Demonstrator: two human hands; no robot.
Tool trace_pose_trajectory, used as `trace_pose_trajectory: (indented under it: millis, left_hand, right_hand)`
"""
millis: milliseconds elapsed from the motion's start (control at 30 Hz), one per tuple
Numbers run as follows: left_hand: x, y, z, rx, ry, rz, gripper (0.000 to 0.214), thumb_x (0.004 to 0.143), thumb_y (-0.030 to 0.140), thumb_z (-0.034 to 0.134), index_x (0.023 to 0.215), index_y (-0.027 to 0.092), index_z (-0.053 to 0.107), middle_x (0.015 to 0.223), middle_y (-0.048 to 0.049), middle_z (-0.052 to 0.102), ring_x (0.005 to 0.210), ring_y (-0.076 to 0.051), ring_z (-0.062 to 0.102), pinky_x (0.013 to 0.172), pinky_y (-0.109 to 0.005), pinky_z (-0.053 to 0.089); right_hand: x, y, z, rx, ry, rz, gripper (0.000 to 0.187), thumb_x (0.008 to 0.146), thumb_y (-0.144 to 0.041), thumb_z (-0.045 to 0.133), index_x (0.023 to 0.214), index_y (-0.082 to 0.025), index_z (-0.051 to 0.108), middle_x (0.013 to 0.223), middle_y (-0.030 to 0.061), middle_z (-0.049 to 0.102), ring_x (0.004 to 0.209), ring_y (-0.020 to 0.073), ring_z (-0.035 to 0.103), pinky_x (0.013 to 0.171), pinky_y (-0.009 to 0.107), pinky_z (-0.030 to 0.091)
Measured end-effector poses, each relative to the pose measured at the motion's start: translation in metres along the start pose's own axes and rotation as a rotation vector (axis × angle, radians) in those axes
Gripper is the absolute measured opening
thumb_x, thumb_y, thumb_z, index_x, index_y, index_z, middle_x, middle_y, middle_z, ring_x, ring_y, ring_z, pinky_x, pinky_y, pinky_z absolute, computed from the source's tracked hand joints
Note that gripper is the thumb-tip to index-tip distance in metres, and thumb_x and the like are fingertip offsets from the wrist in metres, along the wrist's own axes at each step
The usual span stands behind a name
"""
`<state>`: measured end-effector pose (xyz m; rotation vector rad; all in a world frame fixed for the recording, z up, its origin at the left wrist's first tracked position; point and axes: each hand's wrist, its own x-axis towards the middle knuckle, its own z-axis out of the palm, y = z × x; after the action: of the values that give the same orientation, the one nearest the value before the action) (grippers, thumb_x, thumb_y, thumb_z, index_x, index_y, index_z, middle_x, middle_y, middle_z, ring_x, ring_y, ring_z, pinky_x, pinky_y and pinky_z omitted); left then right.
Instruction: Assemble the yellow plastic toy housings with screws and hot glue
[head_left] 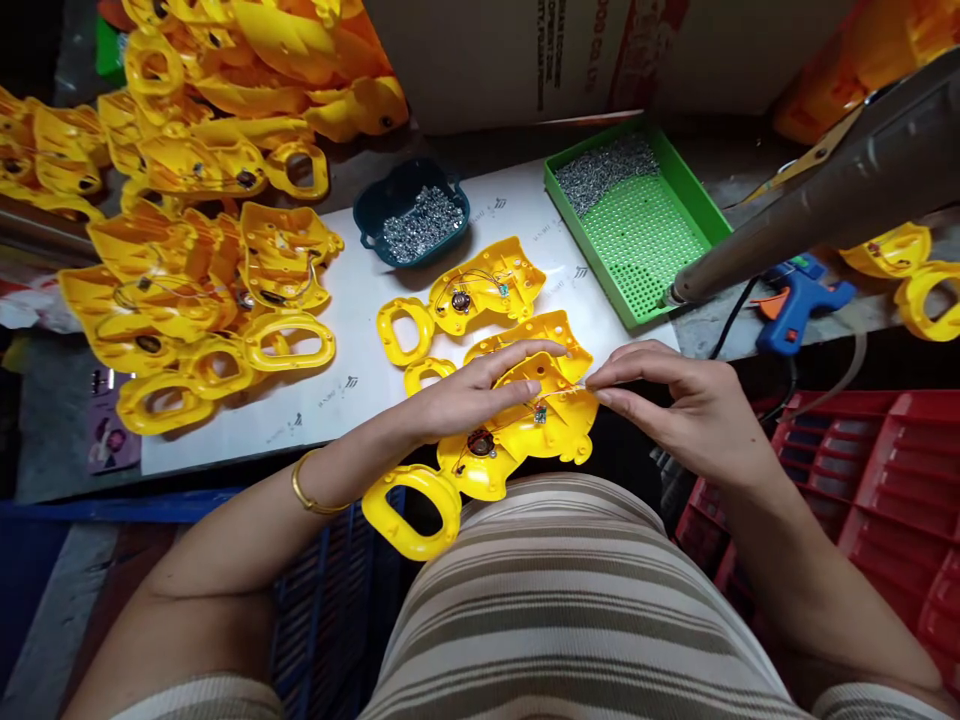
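A yellow plastic toy shell half point(555, 435) with a ring-shaped handle rests tilted at the table's front edge, against my striped shirt. Inside it are a small circuit board point(540, 413), a round dark part point(480, 443) and thin wires point(562, 391). My left hand point(480, 393) grips the shell's far edge, thumb on the inner side and forefinger stretched along the outside. At the shell's right edge, the thumb and forefinger of my right hand point(660, 392) pinch the wire ends; their tips hide the exact end. Another yellow shell half point(562, 330) lies just behind, partly covered by my left hand.
Farther back lies a wired shell half point(487, 290). A dark bowl point(367, 225) and a green tray point(622, 305) hold small metal screws. Yellow shells point(187, 270) are heaped left. A metal post point(810, 180), blue glue gun point(795, 305) and red crate point(862, 450) stand right.
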<state>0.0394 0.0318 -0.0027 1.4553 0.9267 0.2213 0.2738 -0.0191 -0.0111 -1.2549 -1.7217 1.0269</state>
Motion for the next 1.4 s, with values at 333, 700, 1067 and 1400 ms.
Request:
trace_pose_trajectory:
  millis: [333,700,1067,1400]
  left_hand:
    - [0.008,0.004,-0.001,0.009,-0.072,-0.049,0.029,0.086,0.031,0.055,0.113,0.024,0.061,0.116,-0.0003,0.061,0.111,-0.019,0.053,0.097,-0.024,0.039]
    - [0.012,0.0,-0.001,0.042,-0.155,-0.062,0.028,0.087,0.039,0.055,0.11,0.023,0.053,0.107,-0.002,0.057,0.098,-0.016,0.054,0.089,-0.027,0.043]
    - [0.013,-0.007,0.002,0.19,-0.128,0.07,0.025,0.085,0.035,0.06,0.103,0.021,0.051,0.103,-0.0017,0.058,0.098,-0.017,0.054,0.09,-0.029,0.043]
    - [0.009,-0.011,0.001,0.197,-0.14,0.085,0.027,0.088,0.039,0.059,0.11,0.024,0.054,0.114,-0.0012,0.059,0.107,-0.017,0.055,0.095,-0.029,0.041]
  right_hand:
    - [0.003,0.009,0.0,0.064,-0.061,-0.078,0.009,0.082,-0.023,0.07,0.089,-0.024,0.075,0.084,0.0039,0.073,0.086,0.0181,0.064,0.082,0.035,0.051]
    - [0.004,0.015,0.006,0.01,-0.123,-0.122,0.009,0.084,-0.021,0.068,0.089,-0.023,0.075,0.082,0.0032,0.07,0.084,0.0168,0.062,0.081,0.033,0.048]
    - [0.004,0.011,0.011,-0.081,-0.177,-0.095,0.008,0.082,-0.018,0.067,0.086,-0.022,0.072,0.083,0.0022,0.072,0.085,0.0181,0.063,0.083,0.035,0.048]
    - [0.004,0.011,0.008,-0.104,-0.283,-0.051,0.008,0.087,-0.018,0.061,0.09,-0.021,0.068,0.092,0.0029,0.071,0.087,0.0161,0.064,0.079,0.029,0.049]
